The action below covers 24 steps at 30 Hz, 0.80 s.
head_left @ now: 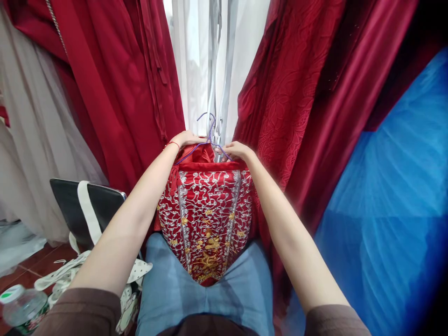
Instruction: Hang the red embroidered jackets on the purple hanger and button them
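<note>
Embroidered top (206, 219): red with silver and gold thread, lying on the person's lap (168, 289), centre of view, neckline toward 12 o'clock.
- A purple wire hanger (210, 135) sits in the neckline, hook up.
- Left hand (187, 138), at 11 o'clock of the top: grip closed over the upper edge and wire.
- Right hand (238, 150), at 1 o'clock: the same, fingers curled on the wire.

Risks, as I judge them:
- The wire could snag the raised threadwork.
- The smooth fabric could slide off one hanger arm.
- The hook could catch the white cloth (191, 60) hanging just behind.

Containers:
- Plastic bottle (23, 305) on the floor at 8 o'clock, capped. It looks clear, and I cannot tell the fill.
- Pale bag (87, 210) on the black chair (66, 200) at 9 o'clock, contents hidden.
</note>
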{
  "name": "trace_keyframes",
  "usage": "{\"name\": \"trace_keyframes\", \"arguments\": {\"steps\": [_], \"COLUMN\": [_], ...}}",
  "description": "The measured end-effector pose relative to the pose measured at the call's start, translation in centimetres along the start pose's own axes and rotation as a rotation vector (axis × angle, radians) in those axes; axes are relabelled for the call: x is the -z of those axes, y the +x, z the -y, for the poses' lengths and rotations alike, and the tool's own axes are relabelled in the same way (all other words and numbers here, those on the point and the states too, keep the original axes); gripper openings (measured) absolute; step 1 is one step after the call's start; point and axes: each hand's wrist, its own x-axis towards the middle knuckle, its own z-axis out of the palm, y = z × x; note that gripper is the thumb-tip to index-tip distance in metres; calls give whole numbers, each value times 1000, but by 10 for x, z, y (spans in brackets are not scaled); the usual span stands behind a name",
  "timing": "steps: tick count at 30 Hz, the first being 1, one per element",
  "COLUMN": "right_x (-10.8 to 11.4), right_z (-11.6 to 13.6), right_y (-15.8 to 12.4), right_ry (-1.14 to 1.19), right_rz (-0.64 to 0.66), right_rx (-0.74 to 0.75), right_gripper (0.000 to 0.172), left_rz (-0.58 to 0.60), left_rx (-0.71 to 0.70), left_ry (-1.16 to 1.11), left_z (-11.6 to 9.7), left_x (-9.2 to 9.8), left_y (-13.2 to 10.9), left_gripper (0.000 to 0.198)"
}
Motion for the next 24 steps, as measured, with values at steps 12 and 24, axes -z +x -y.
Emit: {"name": "trace_keyframes", "arguments": {"steps": [12,24], "right_x": [-8,-31], "right_z": [0,-17], "right_y": [13,16], "right_ry": [-219,-278], "right_rz": [127,-498], "right_rx": [-91,533], "right_gripper": [27,29], "left_rz": [4,-48], "left_rx": [-140,-72], "left_ry": [-204,151], "left_z": [-5,93], "left_x": [-11,10], "left_y": [4,-40], "left_gripper": [43,36]}}
